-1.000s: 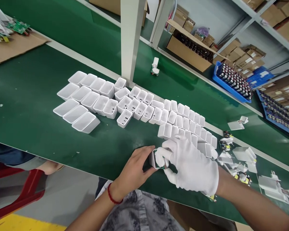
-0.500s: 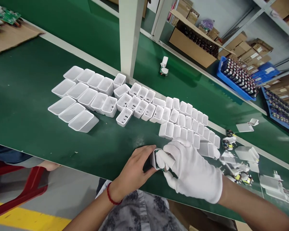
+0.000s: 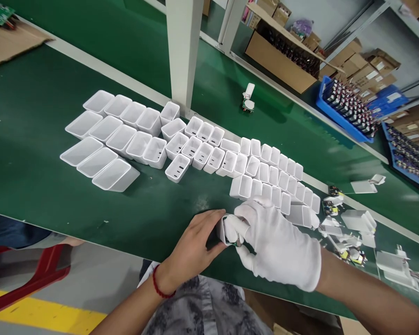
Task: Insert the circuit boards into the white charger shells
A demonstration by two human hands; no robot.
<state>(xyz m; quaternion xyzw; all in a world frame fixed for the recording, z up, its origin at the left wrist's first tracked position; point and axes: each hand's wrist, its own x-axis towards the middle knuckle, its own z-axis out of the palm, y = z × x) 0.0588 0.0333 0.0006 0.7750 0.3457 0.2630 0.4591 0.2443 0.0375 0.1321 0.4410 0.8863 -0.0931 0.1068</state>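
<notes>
My bare left hand point(image 3: 195, 237), with a red cord at the wrist, grips a white plastic case point(image 3: 221, 231) just above the green bench. My right hand point(image 3: 272, 242) wears a white glove. Its fingers are closed at the case's open end, around a green circuit board point(image 3: 233, 242) with a white part, which sits partly within the case. The glove covers much of the board, so its depth in the case is hidden. Beyond my hands stand rows of white cases point(image 3: 178, 167), open ends up, some with small slots in the bottom.
At the right lie loose boards point(image 3: 351, 255) and white plastic pieces point(image 3: 393, 265). A single board assembly point(image 3: 248, 100) lies past the bench post point(image 3: 184, 56). Farther off are a blue tray point(image 3: 347, 109) of parts and a cardboard box point(image 3: 282, 63). Cardboard point(image 3: 14, 44) covers the far left.
The view has shifted slightly. Both hands stay together at the case, and the right fingers have moved only a little against the board. The rows of cases stand as before.
</notes>
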